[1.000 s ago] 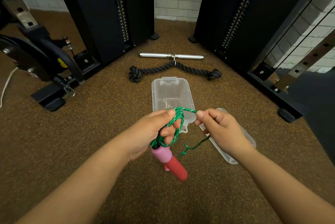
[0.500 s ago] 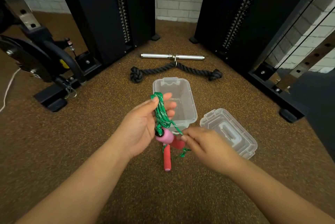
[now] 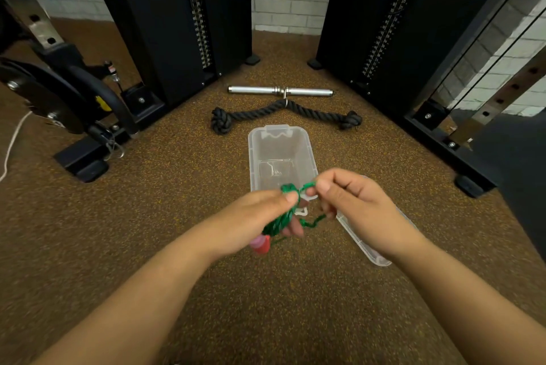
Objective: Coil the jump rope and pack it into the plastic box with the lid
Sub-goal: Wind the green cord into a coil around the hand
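A green jump rope [image 3: 282, 218] is wound in several loops around my left hand [image 3: 260, 217], which grips the coil. Its pink and red handles [image 3: 261, 243] hang below that hand, partly hidden. My right hand [image 3: 351, 205] pinches a strand of the rope near the top of the coil, and a loose length trails below it. The clear plastic box [image 3: 257, 146] stands open on the floor just beyond my hands. Its clear lid [image 3: 366, 249] lies on the floor to the right, mostly hidden under my right hand and wrist.
A black knotted rope attachment [image 3: 283, 112] and a chrome bar [image 3: 280, 90] lie on the speckled brown floor behind the box. Black weight-stack columns [image 3: 177, 24] stand left and right. A machine base [image 3: 85, 157] juts in at the left, another foot [image 3: 469, 184] at the right.
My right hand rose from low beside the handles to the top of the coil, carrying a strand up. My left hand dropped lower and the handles swung under it.
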The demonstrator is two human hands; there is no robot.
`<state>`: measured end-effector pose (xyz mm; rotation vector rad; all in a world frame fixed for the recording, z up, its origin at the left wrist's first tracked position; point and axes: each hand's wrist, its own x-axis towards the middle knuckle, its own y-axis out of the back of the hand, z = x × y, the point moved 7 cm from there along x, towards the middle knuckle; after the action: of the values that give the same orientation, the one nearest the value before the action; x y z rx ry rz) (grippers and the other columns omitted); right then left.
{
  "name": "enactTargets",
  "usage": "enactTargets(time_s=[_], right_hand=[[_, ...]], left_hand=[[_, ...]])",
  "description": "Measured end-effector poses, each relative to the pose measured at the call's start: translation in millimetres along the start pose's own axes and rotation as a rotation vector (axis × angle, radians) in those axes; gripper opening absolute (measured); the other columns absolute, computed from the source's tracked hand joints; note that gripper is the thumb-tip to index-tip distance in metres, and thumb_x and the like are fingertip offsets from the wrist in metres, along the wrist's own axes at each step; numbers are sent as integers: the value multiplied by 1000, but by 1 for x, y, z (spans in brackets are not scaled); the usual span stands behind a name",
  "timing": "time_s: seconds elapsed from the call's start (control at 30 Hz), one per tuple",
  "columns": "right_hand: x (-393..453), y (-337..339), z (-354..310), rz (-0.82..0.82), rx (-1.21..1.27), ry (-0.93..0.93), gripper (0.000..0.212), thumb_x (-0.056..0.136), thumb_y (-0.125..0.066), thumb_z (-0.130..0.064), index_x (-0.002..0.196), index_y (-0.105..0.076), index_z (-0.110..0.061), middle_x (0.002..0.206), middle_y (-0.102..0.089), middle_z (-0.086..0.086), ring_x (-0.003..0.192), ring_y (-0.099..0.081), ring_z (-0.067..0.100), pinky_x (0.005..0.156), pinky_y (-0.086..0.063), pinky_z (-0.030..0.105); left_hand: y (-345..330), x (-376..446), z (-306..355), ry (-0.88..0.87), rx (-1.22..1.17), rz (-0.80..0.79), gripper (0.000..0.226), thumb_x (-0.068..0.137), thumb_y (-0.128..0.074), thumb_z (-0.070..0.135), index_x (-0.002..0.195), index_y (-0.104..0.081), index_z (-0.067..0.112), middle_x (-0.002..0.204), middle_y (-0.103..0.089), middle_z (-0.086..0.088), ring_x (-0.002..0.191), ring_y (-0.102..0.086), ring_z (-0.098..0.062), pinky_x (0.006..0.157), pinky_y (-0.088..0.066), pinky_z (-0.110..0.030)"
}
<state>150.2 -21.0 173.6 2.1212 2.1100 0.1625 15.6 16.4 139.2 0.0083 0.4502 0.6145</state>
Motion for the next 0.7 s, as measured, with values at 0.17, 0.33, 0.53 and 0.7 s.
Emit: enactTargets(time_s=[0.17, 0.33, 0.53, 0.7], right_hand=[[4, 13, 24, 97, -3, -155, 34, 86, -45, -44, 64, -58, -22, 49, -38, -12, 49, -38, 7, 68, -43, 34], [6, 9, 29, 69, 115, -167, 32, 84, -46, -41, 78, -67, -18, 57, -45, -4, 57, -47, 12, 64, -44, 22], [3, 8, 35, 54, 42, -205, 39, 87, -49, -47, 58, -60, -23, 43, -37, -11, 44, -37, 10, 70, -41, 38], [4, 2, 42, 19, 20, -177, 27, 97, -43, -19, 87, -67, -21, 58, -46, -1, 55, -46, 10, 59, -44, 22]], left_hand=[[-10, 2, 5, -41, -306, -107, 36, 91, -48, 42, 89, -67, 11, 57, -54, 1, 59, -52, -19, 61, -47, -26], [-5, 3, 11, -73, -521, 5, 31, 86, -46, 37, 76, -56, 9, 47, -37, 4, 50, -38, -14, 50, -43, -19], [3, 3, 13, -88, -669, 79, 31, 81, -48, 40, 71, -52, 11, 43, -32, 7, 46, -31, -11, 45, -40, -18], [11, 2, 17, -111, -788, 130, 34, 93, -39, 35, 72, -53, 12, 46, -34, 6, 47, -36, -11, 50, -40, -19]])
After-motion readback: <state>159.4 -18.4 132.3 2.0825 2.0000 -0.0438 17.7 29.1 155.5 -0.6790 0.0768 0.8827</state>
